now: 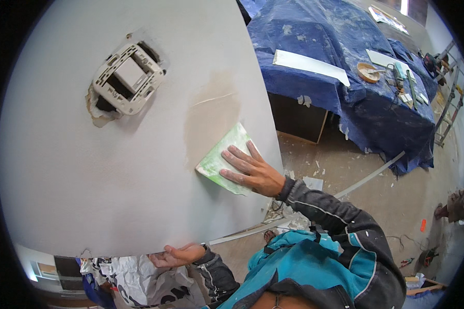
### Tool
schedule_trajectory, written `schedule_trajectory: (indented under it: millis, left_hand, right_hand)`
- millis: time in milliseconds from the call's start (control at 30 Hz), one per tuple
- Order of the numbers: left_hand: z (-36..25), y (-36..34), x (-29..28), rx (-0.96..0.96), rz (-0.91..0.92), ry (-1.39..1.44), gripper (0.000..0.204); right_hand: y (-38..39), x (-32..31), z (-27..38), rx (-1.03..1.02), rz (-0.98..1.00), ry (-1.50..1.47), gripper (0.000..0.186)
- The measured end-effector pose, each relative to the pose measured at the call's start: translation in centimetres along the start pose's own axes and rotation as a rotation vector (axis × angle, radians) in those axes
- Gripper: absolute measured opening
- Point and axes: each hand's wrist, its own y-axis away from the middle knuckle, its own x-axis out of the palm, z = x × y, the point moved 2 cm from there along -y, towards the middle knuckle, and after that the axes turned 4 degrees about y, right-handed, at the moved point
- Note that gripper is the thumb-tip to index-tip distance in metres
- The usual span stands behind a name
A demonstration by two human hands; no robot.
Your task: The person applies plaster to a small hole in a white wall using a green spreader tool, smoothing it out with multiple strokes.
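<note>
My right hand (250, 170) lies with spread fingers on a folded green sheet of sandpaper (224, 154), dusted white, and holds it flat against the white wall (113, 190). The sheet's upper part overlaps a beige filler patch (211, 116) with a thin raised line across it. The thumb is hidden from view. At the wall's lower edge is my left hand (178, 255), palm partly up, with thumb and fingers apart and nothing seen in it. A light switch frame (129, 80) sits left of the patch, its cut-out ragged around it.
A blue sheet (314, 31) drapes a table at the far right, bearing white boards (312, 67), an orange bowl (368, 72) and tools. A ladder (453, 98) leans beyond it. Debris and a long pale strip (371, 175) lie on the floor. A white bag (149, 283) hangs below my left hand.
</note>
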Motion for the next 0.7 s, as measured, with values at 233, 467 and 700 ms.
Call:
schedule_trajectory:
  millis: [233, 467, 700]
  left_hand:
    - [-0.3, 0.3, 0.7, -0.037, 0.023, 0.087, 0.061]
    - [-0.8, 0.6, 1.2, -0.050, -0.026, 0.076, 0.059]
    - [0.5, 0.6, -0.3, -0.034, -0.036, -0.034, 0.060]
  right_hand:
    - [-4.2, -7.8, -1.5, 0.481, -0.271, -0.409, 0.085]
    - [-8.2, -8.6, -3.4, 0.464, -0.340, -0.411, 0.078]
    - [-10.0, -8.6, -0.7, 0.625, -0.252, -0.538, 0.070]
